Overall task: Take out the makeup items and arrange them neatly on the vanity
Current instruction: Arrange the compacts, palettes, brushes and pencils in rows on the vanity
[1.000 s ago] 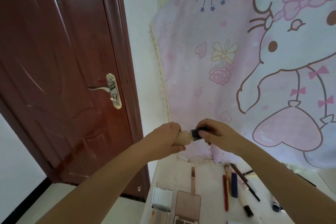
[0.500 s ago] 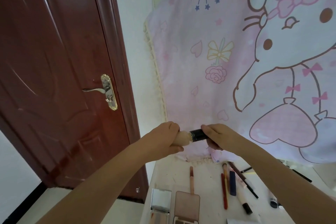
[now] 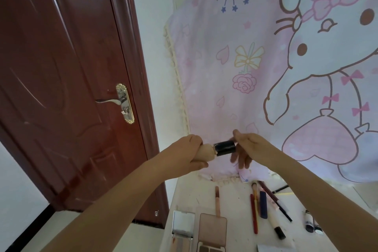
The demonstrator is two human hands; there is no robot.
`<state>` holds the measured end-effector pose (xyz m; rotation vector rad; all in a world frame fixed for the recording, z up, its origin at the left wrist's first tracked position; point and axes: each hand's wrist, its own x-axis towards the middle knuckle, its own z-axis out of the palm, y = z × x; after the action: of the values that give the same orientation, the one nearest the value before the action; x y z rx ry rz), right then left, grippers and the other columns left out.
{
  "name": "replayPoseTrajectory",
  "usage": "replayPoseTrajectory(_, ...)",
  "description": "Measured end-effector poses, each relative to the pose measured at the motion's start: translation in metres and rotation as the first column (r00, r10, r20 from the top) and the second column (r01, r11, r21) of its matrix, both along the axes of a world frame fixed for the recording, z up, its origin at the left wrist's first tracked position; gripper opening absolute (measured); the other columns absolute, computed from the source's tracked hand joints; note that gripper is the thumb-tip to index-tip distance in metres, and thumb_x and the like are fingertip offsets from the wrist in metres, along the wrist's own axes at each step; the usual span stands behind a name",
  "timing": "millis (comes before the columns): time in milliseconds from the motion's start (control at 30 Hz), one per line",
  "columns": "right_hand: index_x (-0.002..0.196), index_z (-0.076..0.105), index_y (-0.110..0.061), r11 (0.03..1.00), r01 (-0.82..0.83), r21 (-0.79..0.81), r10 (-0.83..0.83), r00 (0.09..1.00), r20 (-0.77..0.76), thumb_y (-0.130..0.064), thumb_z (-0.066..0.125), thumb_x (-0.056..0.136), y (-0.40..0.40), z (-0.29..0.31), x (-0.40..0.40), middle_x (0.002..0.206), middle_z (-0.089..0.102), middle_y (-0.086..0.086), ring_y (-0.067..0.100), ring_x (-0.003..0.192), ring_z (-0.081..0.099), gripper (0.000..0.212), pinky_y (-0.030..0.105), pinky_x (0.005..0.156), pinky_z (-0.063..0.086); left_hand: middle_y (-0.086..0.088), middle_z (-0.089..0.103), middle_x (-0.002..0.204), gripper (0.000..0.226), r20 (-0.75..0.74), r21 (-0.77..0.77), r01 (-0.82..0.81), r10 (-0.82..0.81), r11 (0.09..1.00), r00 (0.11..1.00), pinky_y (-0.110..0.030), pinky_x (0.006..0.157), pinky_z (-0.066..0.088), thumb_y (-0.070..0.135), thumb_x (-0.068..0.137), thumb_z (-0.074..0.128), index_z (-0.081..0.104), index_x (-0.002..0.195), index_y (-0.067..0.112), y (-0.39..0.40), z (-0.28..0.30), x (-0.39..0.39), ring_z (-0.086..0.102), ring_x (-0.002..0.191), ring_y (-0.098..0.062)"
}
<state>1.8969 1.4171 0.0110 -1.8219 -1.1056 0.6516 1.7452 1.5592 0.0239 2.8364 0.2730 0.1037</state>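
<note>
Above the white vanity (image 3: 190, 194), my left hand (image 3: 189, 152) grips the beige body of a makeup bottle (image 3: 206, 152), held level. Its black cap (image 3: 224, 148) points right. My right hand (image 3: 247, 147) is at the far end of the cap, thumb above it and fingers hanging straight down behind it, not wrapped round it. Laid out on the vanity below are a pink pencil (image 3: 217, 200), a red pencil (image 3: 253, 215), a blue tube (image 3: 263, 204), a dark pencil (image 3: 275, 201), a white pen with a black cap (image 3: 276, 226) and an eyeshadow palette (image 3: 212, 231).
A silver compact (image 3: 183, 225) lies at the vanity's left edge and small bottles (image 3: 311, 225) sit at the right. A pink cartoon cloth (image 3: 255, 67) hangs behind the vanity. A dark red door (image 3: 61, 88) with a brass handle (image 3: 122, 101) stands to the left.
My right hand has loosened from the black cap, sliding to its far end with fingers spread downward, so the cap is now fully exposed. The left hand keeps its grip on the bottle.
</note>
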Motion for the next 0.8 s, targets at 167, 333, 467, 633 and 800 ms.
replayPoseTrajectory(167, 0.084, 0.056, -0.023, 0.992, -0.123, 0.024, 0.118, 0.98, 0.16, -0.011, 0.051, 0.091, -0.005, -0.002, 0.0, 0.064, 0.064, -0.011, 0.001, 0.053, 0.059, 0.015, 0.014, 0.06, 0.05, -0.002, 0.045, 0.117, 0.038, -0.022, 0.032, 0.001, -0.001, 0.999, 1.0, -0.017, 0.073, 0.031, 0.036, 0.09, 0.055, 0.042, 0.115, 0.011, 0.0, 0.002, -0.002, 0.041, 0.089, -0.01)
replayPoseTrajectory(333, 0.1, 0.052, -0.036, 0.978, -0.185, 0.095, 0.171, 0.976, 0.131, 0.0, 0.064, 0.079, -0.007, -0.006, 0.003, 0.101, 0.062, -0.012, 0.005, 0.094, 0.064, 0.044, 0.022, 0.082, 0.052, -0.001, 0.044, 0.115, 0.037, -0.016, 0.006, 0.001, -0.001, 1.0, 1.0, -0.018, 0.073, 0.032, 0.036, 0.09, 0.056, 0.042, 0.114, 0.012, -0.001, -0.002, -0.004, 0.041, 0.088, -0.011)
replayPoseTrajectory(467, 0.087, 0.057, -0.022, 1.0, -0.007, 0.017, 0.007, 1.0, 0.017, -0.029, 0.038, 0.096, -0.001, -0.002, -0.007, 0.065, 0.066, -0.004, 0.008, 0.049, 0.059, 0.022, 0.019, 0.053, 0.05, -0.001, 0.045, 0.113, 0.036, -0.022, 0.032, 0.005, -0.004, 0.999, 1.0, -0.017, 0.071, 0.03, 0.035, 0.09, 0.055, 0.042, 0.113, 0.011, -0.001, -0.003, -0.006, 0.04, 0.087, -0.01)
replayPoseTrajectory(633, 0.072, 0.054, -0.02, 0.997, -0.074, -0.035, 0.078, 0.988, 0.131, -0.023, 0.04, 0.096, -0.002, -0.01, -0.009, 0.047, 0.059, -0.009, 0.003, 0.039, 0.049, 0.028, 0.017, 0.053, 0.043, -0.002, 0.045, 0.112, 0.036, -0.043, 0.058, 0.019, -0.017, 0.998, 0.999, -0.019, 0.073, 0.032, 0.035, 0.09, 0.055, 0.043, 0.112, 0.01, 0.001, -0.004, -0.008, 0.04, 0.087, -0.011)
replayPoseTrajectory(800, 0.089, 0.054, -0.032, 0.987, -0.117, 0.114, 0.09, 0.972, 0.219, 0.001, 0.06, 0.083, -0.003, -0.016, -0.007, 0.081, 0.064, -0.011, -0.006, 0.069, 0.061, 0.034, 0.011, 0.071, 0.049, 0.003, 0.039, 0.101, 0.034, -0.047, 0.017, 0.001, 0.0, 1.0, 0.999, -0.019, 0.071, 0.032, 0.035, 0.09, 0.055, 0.043, 0.11, 0.01, 0.003, -0.006, -0.009, 0.042, 0.084, -0.012)
